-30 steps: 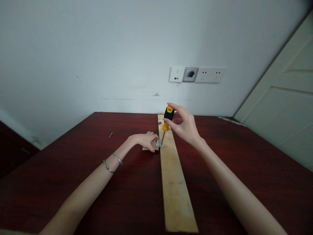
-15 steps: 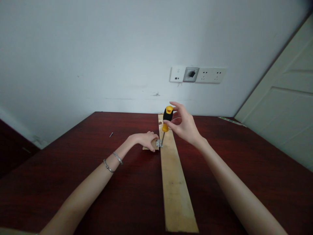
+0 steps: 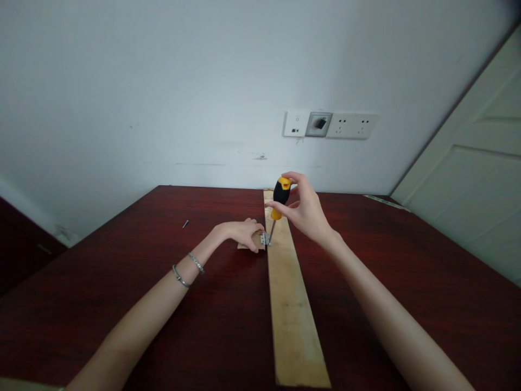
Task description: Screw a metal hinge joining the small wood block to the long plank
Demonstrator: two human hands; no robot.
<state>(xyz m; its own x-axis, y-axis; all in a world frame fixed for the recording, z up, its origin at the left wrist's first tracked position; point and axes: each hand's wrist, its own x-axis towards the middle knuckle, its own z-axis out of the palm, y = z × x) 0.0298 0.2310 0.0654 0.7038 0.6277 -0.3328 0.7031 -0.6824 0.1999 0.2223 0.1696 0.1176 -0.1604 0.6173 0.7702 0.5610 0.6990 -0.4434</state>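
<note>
A long pale wooden plank (image 3: 288,304) lies lengthwise on the dark red table (image 3: 203,336). Against its left edge sits a small wooden block (image 3: 256,239), gripped by my left hand (image 3: 242,232) with the thumb on the near side and fingers on the far side. A small metal hinge (image 3: 263,239) spans the joint between block and plank. My right hand (image 3: 307,212) holds a yellow-and-black screwdriver (image 3: 280,193) by its handle, between thumb and fingers. The shaft slants down to the hinge's plank side; whatever lies under the tip is too small to make out.
A loose screw (image 3: 185,224) lies on the table left of my left hand. Behind the table rises a white wall (image 3: 203,98) with a row of sockets (image 3: 330,125). A white door (image 3: 480,152) stands at the right.
My right hand's fingers and thumb have shifted around the screwdriver handle, which has turned a little and leans slightly more to the right. My left hand stays on the block.
</note>
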